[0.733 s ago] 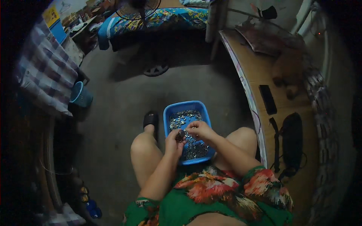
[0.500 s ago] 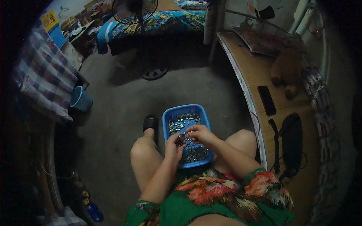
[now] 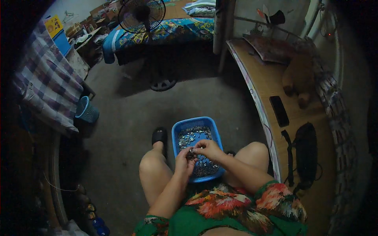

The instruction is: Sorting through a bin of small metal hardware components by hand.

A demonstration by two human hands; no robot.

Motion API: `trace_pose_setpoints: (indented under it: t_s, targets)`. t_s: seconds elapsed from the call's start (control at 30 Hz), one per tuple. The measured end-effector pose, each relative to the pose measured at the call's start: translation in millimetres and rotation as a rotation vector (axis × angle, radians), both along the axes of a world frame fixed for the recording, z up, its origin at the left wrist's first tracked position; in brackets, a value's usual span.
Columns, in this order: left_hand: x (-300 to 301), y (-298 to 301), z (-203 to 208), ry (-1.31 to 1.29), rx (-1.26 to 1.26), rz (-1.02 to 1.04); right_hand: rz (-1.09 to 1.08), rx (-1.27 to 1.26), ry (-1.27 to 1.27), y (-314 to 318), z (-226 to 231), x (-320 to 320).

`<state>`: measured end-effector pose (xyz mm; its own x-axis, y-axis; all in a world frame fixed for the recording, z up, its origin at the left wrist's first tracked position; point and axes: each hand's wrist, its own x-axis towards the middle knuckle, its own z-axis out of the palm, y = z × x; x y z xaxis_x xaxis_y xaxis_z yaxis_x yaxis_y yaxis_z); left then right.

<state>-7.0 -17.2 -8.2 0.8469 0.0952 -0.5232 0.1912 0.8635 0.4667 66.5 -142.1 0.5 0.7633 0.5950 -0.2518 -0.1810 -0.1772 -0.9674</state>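
Observation:
A blue plastic basket (image 3: 175,135) stands between my knees, with many small, shiny metal cylinders (image 3: 190,136) spread over its bottom. Above it, my left hand (image 3: 184,162) is curled round a small dark metal piece with a bright, ring-like rim (image 3: 191,151). My right hand (image 3: 209,150) meets it from the right, thumb and fingertips pinched together against that piece. Whether the right fingertips hold a separate small part is too fine to make out.
On my right runs a bed edge with a wooden-looking mat (image 3: 260,69), bearing a black phone (image 3: 279,111) and a black bag (image 3: 306,151). A standing fan (image 3: 141,15) is ahead, before a bed with a blue patterned cover (image 3: 177,31). A bin (image 3: 87,110) stands left.
The view has tilted, so the whole scene sits a little lower. My right fingers have closed in on the piece in my left hand, whose bright rim now shows.

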Motion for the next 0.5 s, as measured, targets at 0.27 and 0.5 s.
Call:
trace_pose_setpoints:
  t_s: [0.27, 0.5]
  targets:
    - [-2, -1, 5, 0.001, -0.062, -0.033, -0.005, -0.039, -0.028, 2, 32, -6]
    - [-3, 2, 7, -0.039, -0.01, -0.02, -0.005, -0.034, -0.121, 1, 31, -6]
